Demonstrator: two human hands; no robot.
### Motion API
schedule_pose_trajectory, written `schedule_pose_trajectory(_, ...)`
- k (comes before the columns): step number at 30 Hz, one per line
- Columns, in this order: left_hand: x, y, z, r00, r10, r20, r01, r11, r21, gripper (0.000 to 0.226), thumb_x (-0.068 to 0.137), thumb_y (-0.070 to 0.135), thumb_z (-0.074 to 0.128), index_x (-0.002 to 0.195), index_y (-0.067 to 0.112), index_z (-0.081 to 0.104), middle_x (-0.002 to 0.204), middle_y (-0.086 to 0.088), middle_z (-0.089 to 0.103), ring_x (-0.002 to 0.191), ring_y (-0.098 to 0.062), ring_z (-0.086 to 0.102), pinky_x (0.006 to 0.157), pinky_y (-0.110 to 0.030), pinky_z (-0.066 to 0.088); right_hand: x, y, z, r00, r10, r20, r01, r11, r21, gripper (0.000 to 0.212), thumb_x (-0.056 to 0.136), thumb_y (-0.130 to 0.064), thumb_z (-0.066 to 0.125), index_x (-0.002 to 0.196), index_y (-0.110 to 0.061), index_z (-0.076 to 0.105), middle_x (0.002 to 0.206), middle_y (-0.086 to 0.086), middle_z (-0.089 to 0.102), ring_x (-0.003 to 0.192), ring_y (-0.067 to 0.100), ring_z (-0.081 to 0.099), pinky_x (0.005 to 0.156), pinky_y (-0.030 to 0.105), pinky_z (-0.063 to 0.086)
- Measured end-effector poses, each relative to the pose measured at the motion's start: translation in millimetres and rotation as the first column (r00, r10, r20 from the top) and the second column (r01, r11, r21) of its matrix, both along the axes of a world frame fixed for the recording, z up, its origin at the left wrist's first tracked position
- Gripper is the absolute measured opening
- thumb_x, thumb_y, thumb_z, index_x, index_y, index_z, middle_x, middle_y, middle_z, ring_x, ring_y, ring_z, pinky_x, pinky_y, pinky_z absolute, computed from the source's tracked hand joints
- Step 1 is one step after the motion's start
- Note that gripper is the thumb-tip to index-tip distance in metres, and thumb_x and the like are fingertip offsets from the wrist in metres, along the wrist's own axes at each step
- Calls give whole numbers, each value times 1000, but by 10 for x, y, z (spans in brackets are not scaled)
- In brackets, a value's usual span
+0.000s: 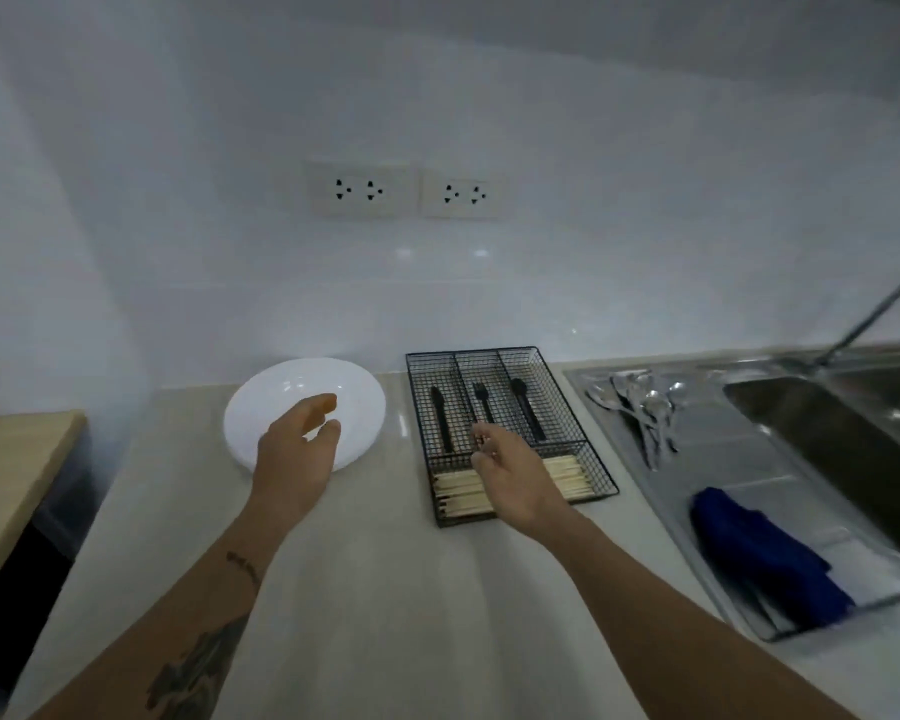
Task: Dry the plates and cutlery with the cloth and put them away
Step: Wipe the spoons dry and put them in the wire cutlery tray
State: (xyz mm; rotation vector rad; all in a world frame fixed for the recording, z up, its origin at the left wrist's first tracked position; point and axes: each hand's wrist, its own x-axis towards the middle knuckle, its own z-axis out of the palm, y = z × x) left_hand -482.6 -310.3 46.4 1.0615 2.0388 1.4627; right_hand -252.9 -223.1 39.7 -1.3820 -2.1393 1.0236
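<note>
A white plate [354,402] lies on the beige counter near the wall. My left hand [294,452] hovers over its near edge with fingers relaxed and holds nothing. A black wire cutlery tray [601,462] stands to the right, with a black knife [440,415], fork [482,400] and spoon [528,407] in its three back slots and wooden chopsticks [567,478] in the front one. My right hand [507,472] is over the tray's front, fingers loosely bent, empty. Several metal spoons [640,413] lie on the steel drainboard. A blue cloth [765,558] lies nearer on the drainboard.
A steel sink basin [853,449] with a tap [863,319] is at the right. Two double wall sockets [409,192] sit above the counter. A wooden table edge [17,475] is at the left. Bare counter [385,589] stretches between my forearms.
</note>
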Motion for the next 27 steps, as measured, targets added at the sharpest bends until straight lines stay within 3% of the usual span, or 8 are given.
schedule_pose_trajectory(3,420,-58,51,996,-77,-39,76,997,-25,31,97,12,56,127,15,64,121,11,59,112,-6,50,98,-21,33,572,-89,58,999,-43,10,43,999,-19,39,98,-23,47,137,-20,48,123,3,53,105,15,52,92,27,41)
schedule_pose_trajectory(6,971,-10,28,988,-156,6,156,988,-17,32,97,11,56,127,14,63,124,3,64,115,-13,56,100,-28,38,1276,-92,73,994,-106,33,106,994,-3,36,98,-22,47,134,-21,50,117,1,56,99,14,55,82,24,41)
schedule_pose_trajectory(11,2010,184,-55,970,-229,82,230,973,-11,33,97,9,55,129,13,62,122,1,65,114,-15,59,99,-30,42,2413,-9,8,985,-133,112,139,989,-42,41,97,-24,48,137,-25,45,130,-1,52,113,16,54,95,33,48)
schedule_pose_trajectory(16,3059,471,-192,969,-224,107,229,973,-40,32,95,7,57,125,15,64,117,3,66,114,-15,59,96,-27,40,3286,337,-74,948,-96,305,58,989,132,43,90,-22,50,133,-23,50,129,4,53,116,25,50,100,37,41)
schedule_pose_trajectory(21,3748,688,-237,964,-218,155,233,968,-88,36,94,6,56,129,14,61,123,3,64,116,-13,57,98,-25,39,3691,636,-150,928,1,373,-43,993,106,54,89,-29,52,141,-23,40,140,4,46,126,27,41,106,42,37)
schedule_pose_trajectory(27,3991,1068,-331,976,-185,116,202,966,-161,38,93,9,56,129,17,62,123,6,64,115,-10,56,96,-24,40,3713,977,-332,845,161,510,-259,958,127,70,85,-44,51,148,-28,24,149,0,35,131,28,34,108,43,33)
